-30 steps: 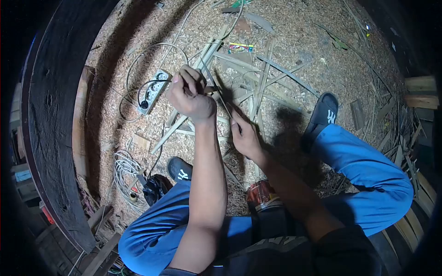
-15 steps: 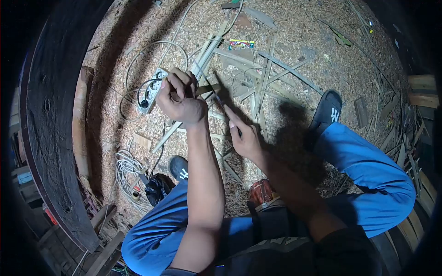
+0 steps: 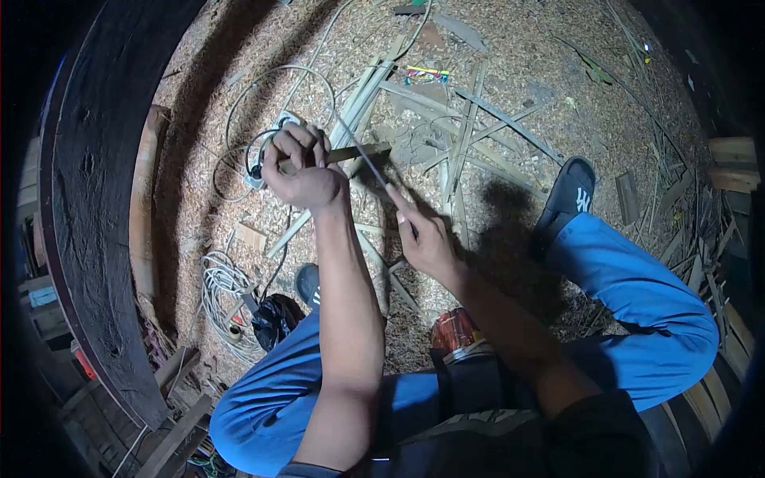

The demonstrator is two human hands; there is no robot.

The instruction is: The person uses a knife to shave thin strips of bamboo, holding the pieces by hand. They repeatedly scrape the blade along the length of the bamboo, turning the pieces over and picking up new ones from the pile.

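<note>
My left hand (image 3: 303, 169) is closed around a short, flat strip of wood (image 3: 362, 150), whose free end points right. My right hand (image 3: 430, 245), fingers wrapped round a handle, grips what looks like a long thin-bladed knife (image 3: 370, 162). The blade slants up and left, crossing the strip close to my left hand; whether it touches cannot be made out. Behind my left hand a white power strip (image 3: 284, 119) is partly hidden. Pale split slats (image 3: 360, 103) lie on the floor beyond both hands.
Wood shavings cover the floor (image 3: 510, 48). Crossed slats (image 3: 462, 143) lie ahead, and a coiled pale cable (image 3: 225, 299) with a black plastic bag (image 3: 276, 325) is at left. A thick dark beam (image 3: 96, 199) curves along the left. A red can-like container (image 3: 456, 333) stands between my legs.
My left hand has moved slightly left and down, and more of the wood strip now shows to its right. My right hand stays almost in place while the blade crosses the strip.
</note>
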